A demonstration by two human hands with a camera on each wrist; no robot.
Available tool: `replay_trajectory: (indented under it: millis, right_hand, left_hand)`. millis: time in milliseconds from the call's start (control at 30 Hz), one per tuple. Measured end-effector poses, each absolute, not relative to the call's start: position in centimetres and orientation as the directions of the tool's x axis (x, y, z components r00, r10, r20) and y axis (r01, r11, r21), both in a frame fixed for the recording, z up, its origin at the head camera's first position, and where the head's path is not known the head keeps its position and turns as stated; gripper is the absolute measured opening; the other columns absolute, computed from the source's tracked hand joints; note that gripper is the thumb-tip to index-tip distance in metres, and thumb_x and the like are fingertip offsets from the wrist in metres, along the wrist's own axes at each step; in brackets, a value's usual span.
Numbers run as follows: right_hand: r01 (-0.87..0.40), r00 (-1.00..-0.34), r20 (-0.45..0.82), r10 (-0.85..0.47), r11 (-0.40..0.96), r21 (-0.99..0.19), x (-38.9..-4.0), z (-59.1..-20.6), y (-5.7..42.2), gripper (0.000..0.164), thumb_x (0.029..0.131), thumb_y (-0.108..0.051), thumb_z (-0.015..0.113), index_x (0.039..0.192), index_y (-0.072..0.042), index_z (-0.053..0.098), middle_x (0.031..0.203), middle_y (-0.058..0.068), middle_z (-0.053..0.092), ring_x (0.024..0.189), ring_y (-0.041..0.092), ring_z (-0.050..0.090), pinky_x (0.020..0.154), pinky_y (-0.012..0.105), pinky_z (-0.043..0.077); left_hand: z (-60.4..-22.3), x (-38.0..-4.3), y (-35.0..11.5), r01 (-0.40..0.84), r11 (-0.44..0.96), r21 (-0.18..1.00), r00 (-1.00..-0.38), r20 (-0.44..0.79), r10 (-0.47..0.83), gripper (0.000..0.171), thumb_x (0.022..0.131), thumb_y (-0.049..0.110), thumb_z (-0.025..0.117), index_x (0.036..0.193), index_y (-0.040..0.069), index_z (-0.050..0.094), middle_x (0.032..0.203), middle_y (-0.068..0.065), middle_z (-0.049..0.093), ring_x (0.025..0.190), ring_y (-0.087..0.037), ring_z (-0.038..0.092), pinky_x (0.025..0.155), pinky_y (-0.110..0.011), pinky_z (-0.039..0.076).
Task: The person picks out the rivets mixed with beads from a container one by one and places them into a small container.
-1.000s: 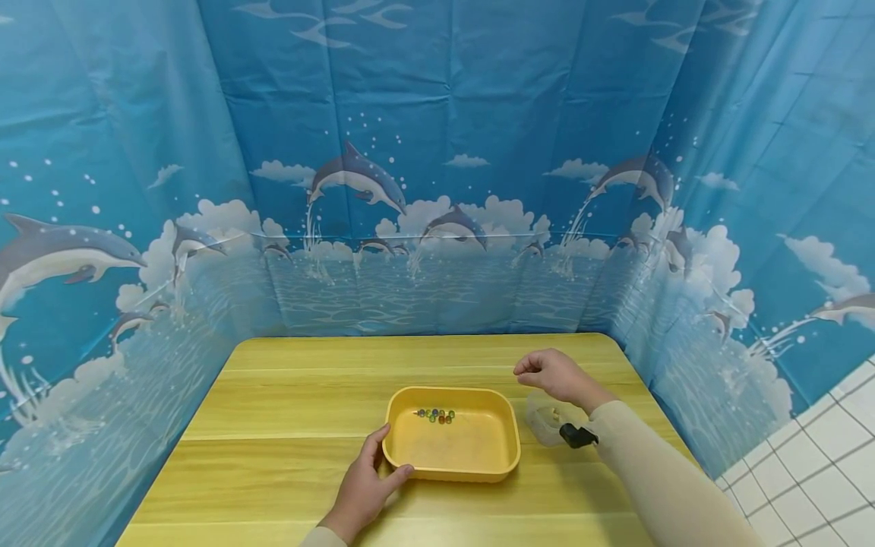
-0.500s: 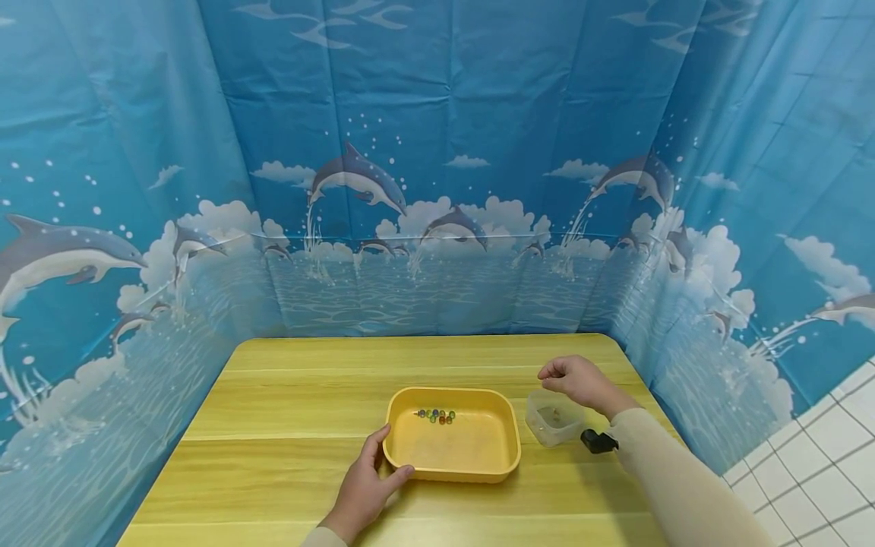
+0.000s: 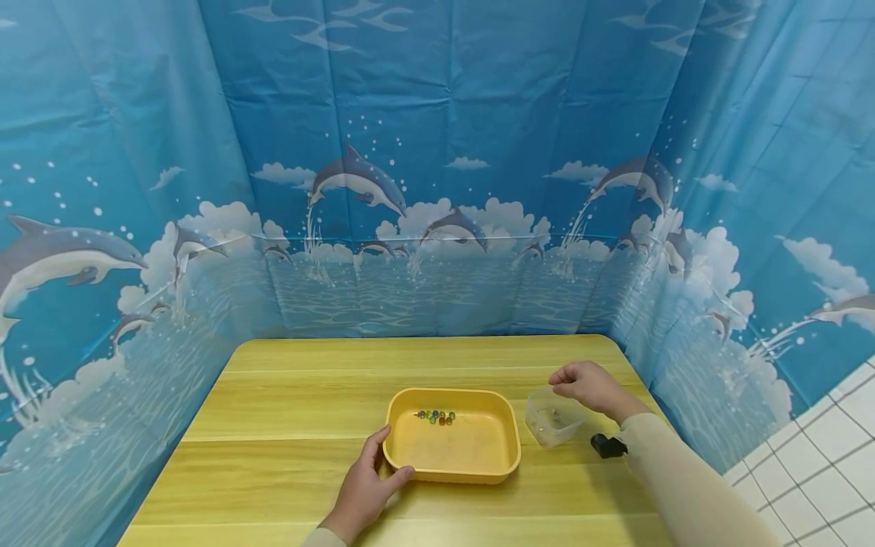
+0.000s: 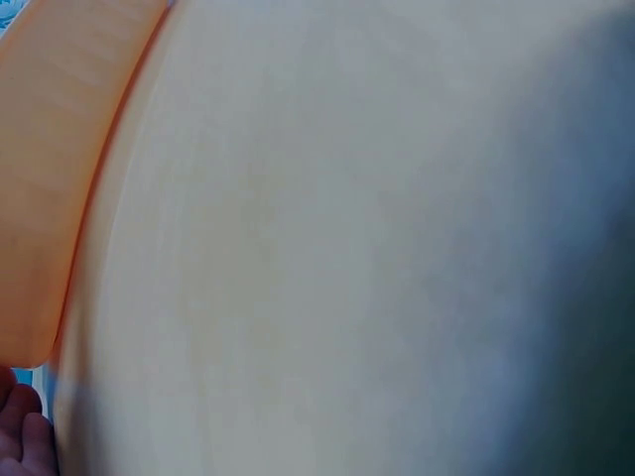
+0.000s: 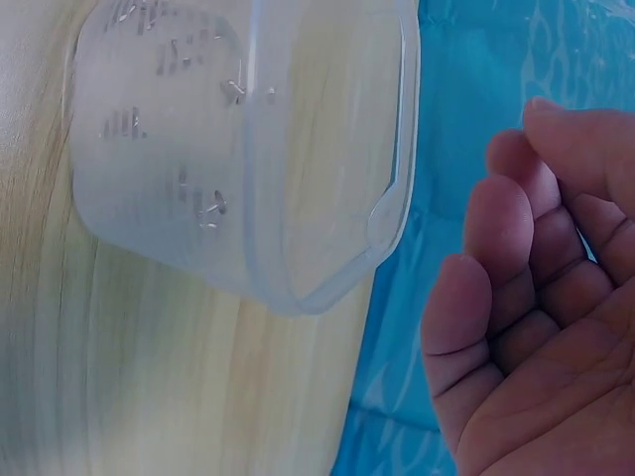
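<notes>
My left hand (image 3: pixel 364 486) grips the left front corner of a yellow rectangular tray (image 3: pixel 472 475), thumb at the near side and fingers along the left wall. The tray, orange-tinted in the left wrist view, sits on the table and holds several coloured glass marbles (image 3: pixel 442 420) in a cluster near its back left. Over the back right of a clear plastic tub (image 3: pixel 555 437) hovers my right hand (image 3: pixel 591 386), fingers curled with thumb and index tips together; I cannot tell whether they pinch something small. Small shiny metal tacks (image 5: pixel 213 208) show through the tub's wall.
The wood-grain table (image 3: pixel 287 425) has rounded far corners. A blue dolphin-print curtain (image 3: pixel 437 289) hangs behind it and along both sides. White tiles (image 3: pixel 813 448) show at the right. A black wrist camera (image 3: pixel 608 446) sits at my right sleeve, right of the tub.
My right hand has moved right and slightly nearer, from between tray and tub to the tub's back right, uncovering the tub. The left hand, tray and marbles have stayed put.
</notes>
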State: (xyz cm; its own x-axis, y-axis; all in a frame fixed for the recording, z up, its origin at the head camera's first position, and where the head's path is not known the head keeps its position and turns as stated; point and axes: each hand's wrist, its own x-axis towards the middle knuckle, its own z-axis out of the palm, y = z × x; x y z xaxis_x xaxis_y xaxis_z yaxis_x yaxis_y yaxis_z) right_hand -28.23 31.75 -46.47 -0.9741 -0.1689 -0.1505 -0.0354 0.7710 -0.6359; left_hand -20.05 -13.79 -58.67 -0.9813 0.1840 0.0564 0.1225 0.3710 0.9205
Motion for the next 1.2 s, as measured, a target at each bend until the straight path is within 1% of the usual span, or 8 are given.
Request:
replay_trajectory:
  millis: [133,233,367,733,900,1033,1200]
  right_hand:
    - [-0.033,-0.974,-0.153,-0.169,0.769,-0.639,-28.1,-46.6,31.8,0.028,0.101,-0.016,0.068,0.122,0.001,0.073,0.111,0.009,0.076,0.106,0.029,0.071,0.092,0.05,0.06]
    - [-0.019,-0.974,-0.161,-0.158,0.769,-0.639,-28.0,-46.7,31.8,0.027,0.101,-0.016,0.068,0.122,0.001,0.074,0.111,0.009,0.076,0.106,0.029,0.071,0.093,0.05,0.06]
    - [-0.017,-0.973,-0.167,-0.159,0.771,-0.636,-27.9,-46.7,31.7,0.027,0.101,-0.016,0.068,0.122,0.0,0.074,0.111,0.008,0.076,0.106,0.028,0.071,0.093,0.05,0.06]
    - [-0.016,-0.97,-0.176,-0.17,0.761,-0.649,-27.6,-46.9,31.6,0.028,0.101,-0.017,0.069,0.122,0.002,0.072,0.111,0.009,0.075,0.105,0.028,0.071,0.092,0.05,0.06]
    - [-0.015,-0.971,-0.17,-0.166,0.757,-0.654,-27.7,-46.8,31.3,0.028,0.102,-0.018,0.068,0.123,0.0,0.072,0.112,0.009,0.074,0.105,0.026,0.07,0.092,0.049,0.06]
    - [-0.036,-0.973,-0.148,-0.174,0.755,-0.654,-27.9,-46.4,30.4,0.029,0.103,-0.023,0.068,0.124,-0.005,0.072,0.115,0.009,0.074,0.106,0.026,0.07,0.091,0.048,0.06]
    - [-0.063,-0.971,-0.129,-0.199,0.742,-0.667,-28.3,-45.8,28.2,0.031,0.104,-0.026,0.067,0.129,-0.007,0.072,0.12,0.009,0.073,0.111,0.028,0.069,0.094,0.048,0.06]
  left_hand:
    - [-58.7,-20.0,-13.9,0.115,0.366,0.923,-0.981,0.049,0.186,0.087,0.093,0.039,0.082,0.161,0.012,0.037,0.169,-0.017,0.038,0.154,-0.035,0.041,0.122,-0.047,0.036]
    - [-58.7,-20.0,-13.9,0.1,0.357,0.929,-0.981,0.033,0.19,0.087,0.093,0.04,0.082,0.162,0.013,0.035,0.169,-0.015,0.036,0.155,-0.034,0.04,0.123,-0.046,0.035]
    - [-58.9,-19.9,-14.0,0.099,0.354,0.93,-0.98,0.03,0.196,0.088,0.093,0.04,0.081,0.162,0.013,0.034,0.169,-0.017,0.037,0.155,-0.035,0.04,0.123,-0.047,0.035]
    - [-59.0,-19.7,-14.1,0.083,0.365,0.927,-0.983,0.016,0.183,0.087,0.093,0.041,0.081,0.162,0.014,0.036,0.169,-0.016,0.037,0.155,-0.035,0.039,0.123,-0.047,0.035]
    - [-58.6,-19.7,-14.0,0.08,0.363,0.928,-0.982,0.011,0.188,0.087,0.094,0.04,0.081,0.163,0.014,0.034,0.169,-0.017,0.037,0.155,-0.035,0.039,0.124,-0.048,0.034]
    - [-58.4,-19.9,-14.0,0.078,0.358,0.93,-0.981,0.008,0.194,0.088,0.094,0.042,0.08,0.163,0.014,0.034,0.17,-0.016,0.035,0.156,-0.034,0.038,0.124,-0.047,0.033]
    - [-58.3,-20.1,-13.9,0.074,0.355,0.932,-0.981,0.005,0.193,0.087,0.094,0.041,0.08,0.163,0.014,0.034,0.171,-0.014,0.034,0.156,-0.034,0.037,0.124,-0.047,0.033]
